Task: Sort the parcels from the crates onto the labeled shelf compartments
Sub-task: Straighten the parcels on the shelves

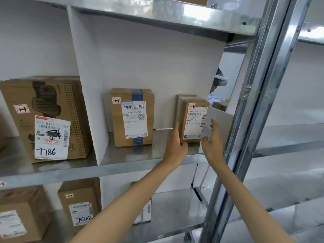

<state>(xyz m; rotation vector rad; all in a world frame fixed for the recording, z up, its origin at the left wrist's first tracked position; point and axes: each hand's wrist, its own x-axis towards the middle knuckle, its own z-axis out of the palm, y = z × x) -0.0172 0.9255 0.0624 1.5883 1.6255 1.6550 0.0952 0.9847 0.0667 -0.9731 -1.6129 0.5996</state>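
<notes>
Our left hand [176, 146] lays straight fingers against the left side of the parcel [194, 121]. Our right hand [211, 142], fingers loosely spread, hovers just right of it. It stands upright at the shelf [140, 157] compartment's right end.

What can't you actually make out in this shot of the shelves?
All in the head view.
- Small parcel: fine label print too small to read; left hand covers its left side.
- Right hand: touching that parcel or not, unclear.
- Lower-shelf parcel: mostly behind the left forearm.
- Bottom-left parcel: cut off by the frame edge.
- Person: mostly hidden by the white panel.
</notes>
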